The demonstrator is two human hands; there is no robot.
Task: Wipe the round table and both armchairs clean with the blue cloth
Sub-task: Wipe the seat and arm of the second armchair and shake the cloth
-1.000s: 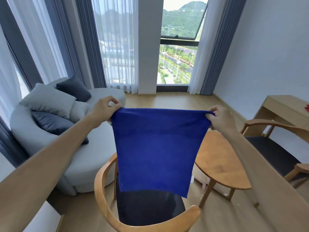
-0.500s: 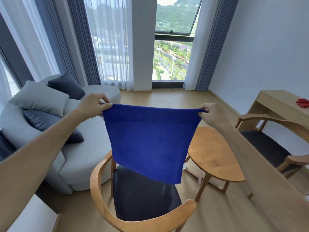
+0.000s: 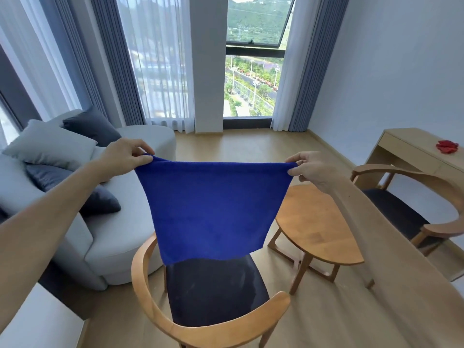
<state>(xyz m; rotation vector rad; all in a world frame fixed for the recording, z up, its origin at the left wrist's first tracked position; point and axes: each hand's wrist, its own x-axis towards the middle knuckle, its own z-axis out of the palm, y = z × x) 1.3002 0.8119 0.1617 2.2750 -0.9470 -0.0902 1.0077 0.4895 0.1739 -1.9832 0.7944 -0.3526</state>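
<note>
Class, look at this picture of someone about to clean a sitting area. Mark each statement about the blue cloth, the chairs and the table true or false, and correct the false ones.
1. Both the left hand and the right hand pinch the top corners of the blue terry cloth. True.
2. The cloth lies flat on the round wooden table. False: it hangs in the air, spread out.
3. A wooden armchair with a dark seat stands below the cloth. True.
4. The small red object lies on the round table. False: it lies on the light wooden desk.
</note>
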